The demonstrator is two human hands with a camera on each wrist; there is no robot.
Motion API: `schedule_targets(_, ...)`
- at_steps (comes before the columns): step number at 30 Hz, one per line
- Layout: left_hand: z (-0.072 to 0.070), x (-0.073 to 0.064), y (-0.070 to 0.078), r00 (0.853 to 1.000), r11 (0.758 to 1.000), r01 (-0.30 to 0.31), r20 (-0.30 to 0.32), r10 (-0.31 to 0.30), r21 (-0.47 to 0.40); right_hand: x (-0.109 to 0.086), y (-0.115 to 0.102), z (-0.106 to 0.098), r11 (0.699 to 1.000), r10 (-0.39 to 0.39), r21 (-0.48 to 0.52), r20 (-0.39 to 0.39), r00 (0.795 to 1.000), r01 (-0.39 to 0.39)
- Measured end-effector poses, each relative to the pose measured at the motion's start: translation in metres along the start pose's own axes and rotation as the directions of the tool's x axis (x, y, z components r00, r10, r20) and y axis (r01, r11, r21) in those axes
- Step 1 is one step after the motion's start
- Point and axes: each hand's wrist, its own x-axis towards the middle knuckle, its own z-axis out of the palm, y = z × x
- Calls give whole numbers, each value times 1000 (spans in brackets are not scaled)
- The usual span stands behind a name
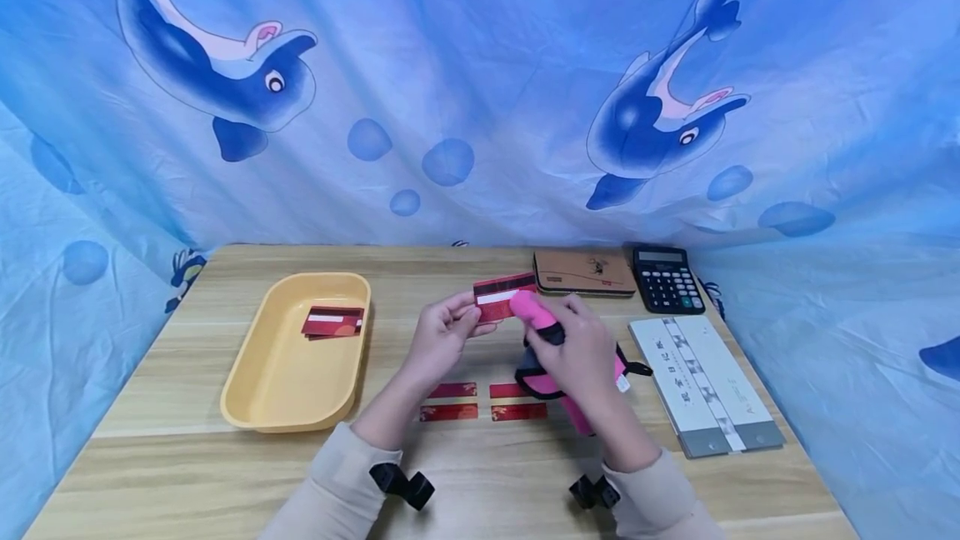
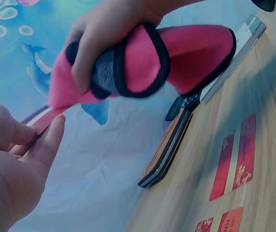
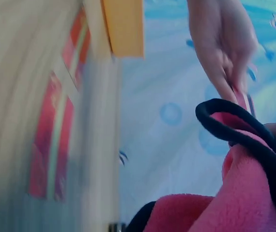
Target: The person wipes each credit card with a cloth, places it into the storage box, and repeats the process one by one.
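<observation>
My left hand [image 1: 442, 332] pinches a red bank card [image 1: 491, 312] by its left end, above the table. The card's back, with a dark magnetic stripe and a white strip, faces me. My right hand [image 1: 581, 348] grips a pink cleaning cloth [image 2: 196, 53] with black edging and a grey patch. Part of the cloth is bunched over the fingers and overlaps the card's right end. Below the hands, two red cards with pale middle bands, a left card [image 1: 448, 412] and a right card [image 1: 519, 412], lie side by side on the table.
At the left stands a yellow tray [image 1: 243, 357] with red cards [image 1: 330, 322] overlapping inside. A brown wallet-like case [image 1: 585, 272] and a black calculator [image 1: 667, 280] lie at the back right. In front of them is a pale account book [image 1: 701, 382]. A dolphin-print curtain [image 1: 480, 90] surrounds the table.
</observation>
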Motion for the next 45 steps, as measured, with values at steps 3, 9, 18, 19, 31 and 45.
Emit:
schedule_targets(3,0,-2,2,1000,999,13,22,-14,52,6,7,-6,999,53,7,-9,999,-53)
schedule_targets(9,7,-5,-6,996,988,-7,92,-8,156,10,-3,-3,1000,30,4,18,999,-30)
schedule_targets(18,9,-7,-8,995,979,-77,81,62,187,-2,-26,7,982,-181,59,59,982,177)
schedule_targets(19,7,-7,-7,996,981,-73,72,61,178,-3,-27,7,981,-187,55,63,980,184)
schedule_targets(31,-11,-11,3,999,996,38,18,-39,77,-11,1,2,998,-65,-27,-4,998,65)
schedule_targets(45,-64,-16,20,977,993,109,-189,-98,49,-18,35,-6,996,77,35,-16,997,-76)
